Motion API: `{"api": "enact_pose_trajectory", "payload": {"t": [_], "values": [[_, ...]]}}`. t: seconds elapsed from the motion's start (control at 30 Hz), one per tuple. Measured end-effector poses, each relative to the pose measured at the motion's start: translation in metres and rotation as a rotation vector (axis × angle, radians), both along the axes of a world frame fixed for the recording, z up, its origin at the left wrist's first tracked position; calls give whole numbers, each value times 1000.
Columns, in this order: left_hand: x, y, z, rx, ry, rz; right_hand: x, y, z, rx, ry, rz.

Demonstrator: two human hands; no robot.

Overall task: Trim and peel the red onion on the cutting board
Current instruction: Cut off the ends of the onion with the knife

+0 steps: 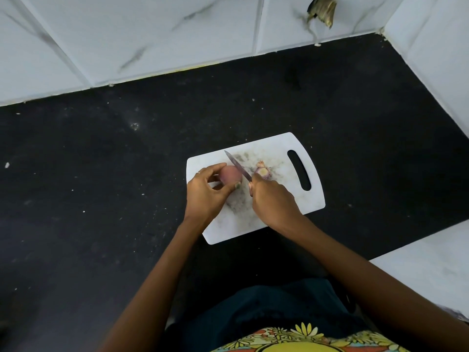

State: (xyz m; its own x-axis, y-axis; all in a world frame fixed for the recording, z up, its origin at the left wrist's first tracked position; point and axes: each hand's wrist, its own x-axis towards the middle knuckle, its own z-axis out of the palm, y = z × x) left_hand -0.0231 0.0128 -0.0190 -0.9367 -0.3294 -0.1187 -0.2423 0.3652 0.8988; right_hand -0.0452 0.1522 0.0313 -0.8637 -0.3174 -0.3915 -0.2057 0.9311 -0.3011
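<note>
Gripping the round red onion (pixel 52 174)... no: holding steady on the white plastic cutting board (pixel 279 199), the round red onion (pixel 230 175) sits near the board's left edge, pinched between the thumb and curled fingers of the left hand (pixel 205 193). Just right of it, the right hand (pixel 272 198) is wrapped around the handle of a slim steel-bladed kitchen knife (pixel 237 165); the handle itself is hidden inside the fist. The blade slants up and to the left, its edge lying against the onion's right side, the tip reaching past the onion toward the far side of the board. A small cut-off onion end (pixel 262 170), pale yellow on its cut face with purple skin around it, lies on the board right of the blade, near the right hand's knuckles. The board has an oval handle slot (pixel 299 170) at its right end and rests on a black speckled stone counter (pixel 101 174), which meets white marble-patterned wall tiles (pixel 152 34) along its far side.
</note>
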Motion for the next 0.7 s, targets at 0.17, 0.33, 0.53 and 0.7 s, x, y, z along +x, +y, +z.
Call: {"api": "enact_pose_trajectory", "payload": {"t": [0.17,0.33,0.53,0.7], "values": [[-3,3,-1,-45,11,-27,-10,-5,-1,11,-19,-16],[2,1,-1,-11,12,5,-2,2,-2,-13,-46,-5],[0,1,-2,-12,20,1,-8,-8,-3,-9,-32,-11],[0,1,-5,-5,20,10,-7,-6,-2,23,-18,8]]}}
